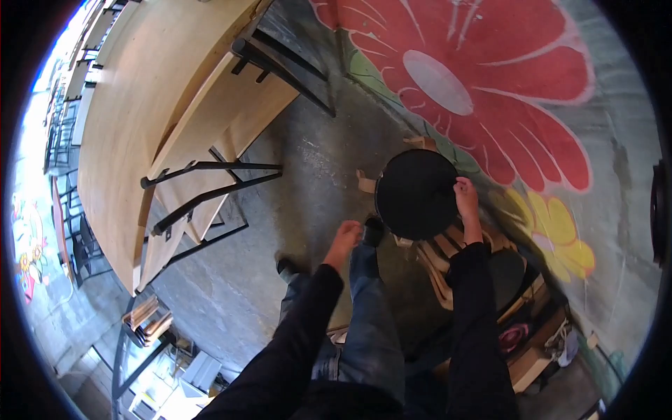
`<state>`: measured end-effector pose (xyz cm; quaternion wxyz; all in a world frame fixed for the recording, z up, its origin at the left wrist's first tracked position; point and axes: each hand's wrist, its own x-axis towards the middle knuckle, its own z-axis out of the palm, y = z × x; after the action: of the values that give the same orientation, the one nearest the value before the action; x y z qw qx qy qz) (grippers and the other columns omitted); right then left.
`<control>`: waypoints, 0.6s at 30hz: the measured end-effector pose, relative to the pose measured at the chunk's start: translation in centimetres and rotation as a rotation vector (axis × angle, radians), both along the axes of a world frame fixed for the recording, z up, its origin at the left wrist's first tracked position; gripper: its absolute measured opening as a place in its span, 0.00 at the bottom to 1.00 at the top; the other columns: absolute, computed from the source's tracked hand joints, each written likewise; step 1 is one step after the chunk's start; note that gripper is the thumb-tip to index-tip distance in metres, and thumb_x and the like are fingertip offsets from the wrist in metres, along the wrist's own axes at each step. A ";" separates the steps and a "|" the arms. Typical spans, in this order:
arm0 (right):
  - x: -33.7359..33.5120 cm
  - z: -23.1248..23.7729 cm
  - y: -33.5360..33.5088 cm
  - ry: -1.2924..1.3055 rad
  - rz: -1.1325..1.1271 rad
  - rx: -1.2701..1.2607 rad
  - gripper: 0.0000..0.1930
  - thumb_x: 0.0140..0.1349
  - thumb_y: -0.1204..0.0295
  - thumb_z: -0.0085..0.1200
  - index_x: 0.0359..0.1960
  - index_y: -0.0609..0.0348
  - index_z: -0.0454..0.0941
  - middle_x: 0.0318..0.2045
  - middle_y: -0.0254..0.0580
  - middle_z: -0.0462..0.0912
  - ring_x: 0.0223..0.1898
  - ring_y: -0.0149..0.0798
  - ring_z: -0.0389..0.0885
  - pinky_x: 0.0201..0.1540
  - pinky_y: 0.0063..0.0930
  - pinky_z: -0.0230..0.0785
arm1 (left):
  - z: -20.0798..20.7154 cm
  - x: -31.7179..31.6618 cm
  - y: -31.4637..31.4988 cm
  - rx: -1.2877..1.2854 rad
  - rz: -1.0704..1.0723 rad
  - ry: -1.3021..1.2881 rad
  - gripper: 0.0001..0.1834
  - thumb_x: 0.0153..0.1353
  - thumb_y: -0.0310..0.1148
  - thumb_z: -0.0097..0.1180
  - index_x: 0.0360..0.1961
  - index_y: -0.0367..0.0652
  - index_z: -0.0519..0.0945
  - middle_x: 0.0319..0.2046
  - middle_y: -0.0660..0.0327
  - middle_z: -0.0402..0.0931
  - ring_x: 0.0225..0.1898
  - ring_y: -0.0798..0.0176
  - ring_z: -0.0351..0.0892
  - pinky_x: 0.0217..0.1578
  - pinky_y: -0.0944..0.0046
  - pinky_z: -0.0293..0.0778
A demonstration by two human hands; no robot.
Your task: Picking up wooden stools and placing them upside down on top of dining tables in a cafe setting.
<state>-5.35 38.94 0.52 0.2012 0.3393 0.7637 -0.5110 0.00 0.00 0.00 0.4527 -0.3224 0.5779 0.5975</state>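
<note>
A stool with a round black seat [417, 196] and light bentwood legs stands on the floor in front of me, close to the wall. At the right edge of its seat is my right hand [467, 203], fingers curled against the rim. My left hand [344, 242] hangs over the floor left of the stool, near my shoe, with its fingers curled in and nothing visible in them. More bentwood stool legs [435, 273] lie below the seat, beside a second dark round seat [505, 276] partly behind my right forearm.
Wooden tabletops [150, 91] with black metal legs [224, 189] lean or stack at the left. A concrete wall painted with a large red flower [504, 77] rises at the right. A wooden box [530, 367] and assorted items sit low at the right.
</note>
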 end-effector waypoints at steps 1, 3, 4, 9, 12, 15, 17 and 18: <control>0.2 -0.6 0.3 0.005 -0.039 0.141 0.28 0.63 0.53 0.54 0.61 0.55 0.71 0.58 0.56 0.73 0.60 0.47 0.70 0.64 0.40 0.57 | -0.3 0.8 1.9 -0.043 0.033 -0.026 0.23 0.65 0.37 0.51 0.62 0.51 0.69 0.47 0.65 0.77 0.47 0.65 0.74 0.52 0.60 0.67; -3.6 -1.8 2.9 0.061 -0.041 0.297 0.28 0.64 0.52 0.52 0.60 0.58 0.71 0.56 0.60 0.75 0.56 0.49 0.74 0.61 0.40 0.62 | -1.0 -1.5 7.7 -0.005 0.018 0.153 0.22 0.64 0.41 0.53 0.57 0.45 0.71 0.49 0.64 0.76 0.50 0.62 0.73 0.54 0.58 0.67; -4.3 -2.7 1.8 0.087 0.064 0.508 0.29 0.65 0.51 0.51 0.59 0.60 0.71 0.56 0.59 0.75 0.55 0.50 0.75 0.59 0.39 0.64 | -2.1 -2.0 8.2 0.136 0.075 0.185 0.25 0.63 0.44 0.54 0.58 0.44 0.70 0.51 0.63 0.75 0.52 0.61 0.72 0.54 0.57 0.66; -4.5 -4.2 2.4 0.140 0.135 0.342 0.26 0.68 0.52 0.48 0.54 0.64 0.75 0.50 0.56 0.79 0.51 0.50 0.78 0.54 0.35 0.67 | -0.9 -3.6 10.5 0.119 0.151 -0.046 0.36 0.60 0.52 0.56 0.63 0.42 0.65 0.56 0.59 0.72 0.57 0.61 0.68 0.56 0.58 0.64; -2.6 -0.9 0.5 0.348 0.200 0.255 0.21 0.69 0.57 0.49 0.48 0.66 0.78 0.39 0.49 0.83 0.44 0.41 0.80 0.50 0.29 0.68 | -0.6 -1.3 8.1 0.122 0.234 0.072 0.38 0.59 0.53 0.57 0.64 0.41 0.64 0.56 0.58 0.72 0.57 0.60 0.68 0.55 0.59 0.64; -1.0 6.6 -5.6 0.257 0.224 0.157 0.16 0.68 0.62 0.52 0.44 0.65 0.77 0.34 0.37 0.78 0.38 0.32 0.75 0.46 0.26 0.68 | 1.4 3.3 2.6 0.050 0.596 0.030 0.21 0.63 0.43 0.57 0.52 0.42 0.75 0.43 0.64 0.78 0.45 0.66 0.75 0.46 0.67 0.68; 0.9 10.5 -10.7 0.242 0.232 0.099 0.15 0.68 0.63 0.52 0.45 0.64 0.77 0.37 0.37 0.77 0.40 0.33 0.74 0.47 0.27 0.68 | 2.4 7.2 -1.4 0.168 0.709 0.020 0.16 0.64 0.41 0.57 0.49 0.45 0.76 0.42 0.66 0.77 0.43 0.70 0.75 0.43 0.69 0.68; 2.0 11.6 -12.2 0.247 0.218 0.062 0.16 0.68 0.63 0.51 0.47 0.63 0.77 0.40 0.38 0.79 0.42 0.35 0.75 0.50 0.28 0.68 | 4.4 8.6 -2.9 0.228 0.785 0.023 0.14 0.66 0.41 0.56 0.47 0.45 0.77 0.41 0.67 0.77 0.42 0.72 0.74 0.42 0.69 0.69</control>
<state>-3.36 26.70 12.08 0.1497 0.1952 0.8302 -0.5003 8.60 -2.91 4.42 0.2166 -0.4598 0.3461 0.7886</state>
